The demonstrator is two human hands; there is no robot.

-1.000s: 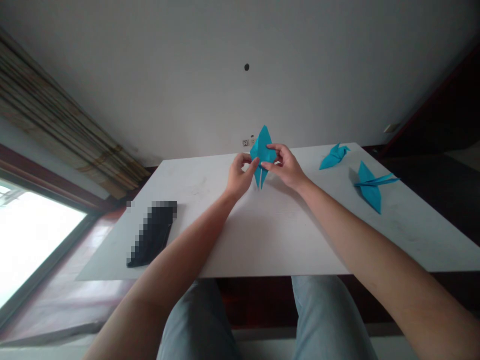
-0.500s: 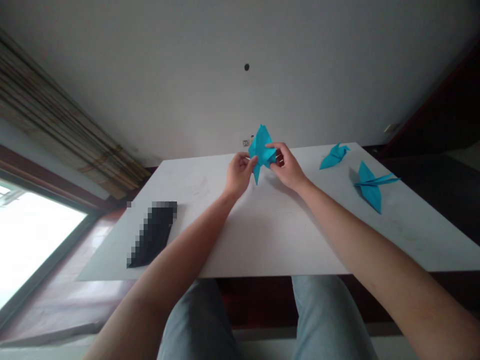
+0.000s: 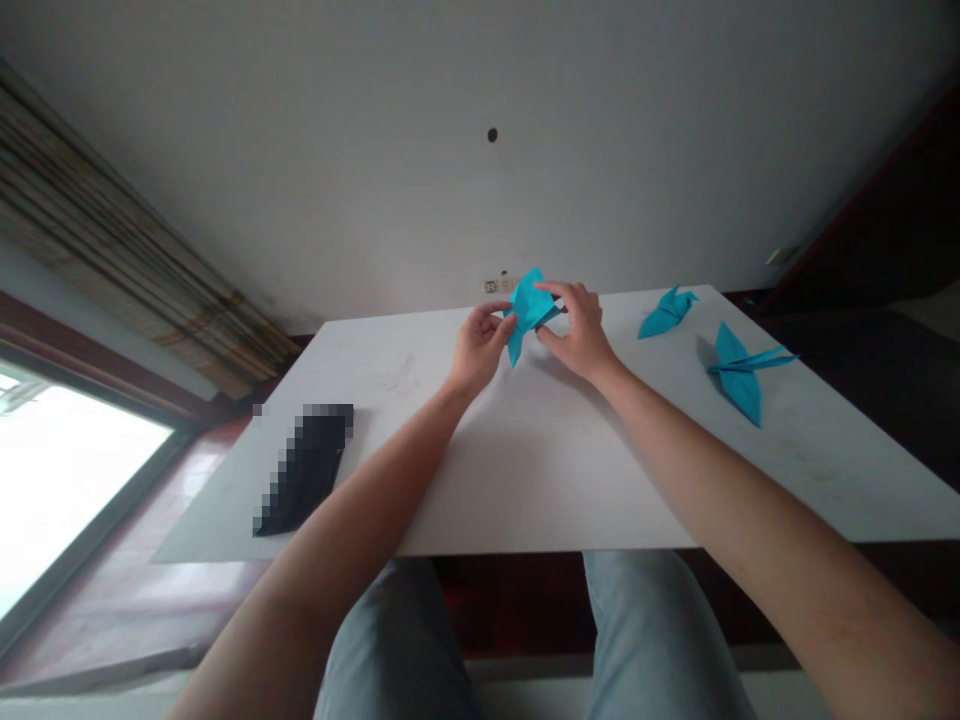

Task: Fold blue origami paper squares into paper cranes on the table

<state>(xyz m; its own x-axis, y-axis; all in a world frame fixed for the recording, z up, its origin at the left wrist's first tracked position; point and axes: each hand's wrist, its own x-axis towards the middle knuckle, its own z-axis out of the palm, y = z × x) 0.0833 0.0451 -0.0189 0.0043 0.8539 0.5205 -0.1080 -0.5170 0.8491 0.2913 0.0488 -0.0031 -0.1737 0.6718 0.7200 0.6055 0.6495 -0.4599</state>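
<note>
Between my hands, above the far part of the table, is a folded piece of blue origami paper [image 3: 532,304] with several pointed flaps. My left hand [image 3: 482,340] pinches its left side between thumb and fingers, near a point that hangs down. On the other side my right hand [image 3: 577,328] is closed on the right flap, index finger on top and thumb below. Two more blue origami pieces lie to the right: a folded bird [image 3: 667,312] farther back and a flatter piece with narrow points [image 3: 739,374] nearer to me.
The white table [image 3: 555,480] reaches back to the grey wall, where a socket [image 3: 491,287] shows. A dark, blurred-out object [image 3: 306,475] lies at the table's left, beside my left forearm. A curtain [image 3: 150,240] hangs by the window at left.
The paper has tilted, its upper point lower and farther right than before. My right fingers have shifted on the right flap, which now looks broader. My left hand keeps its place.
</note>
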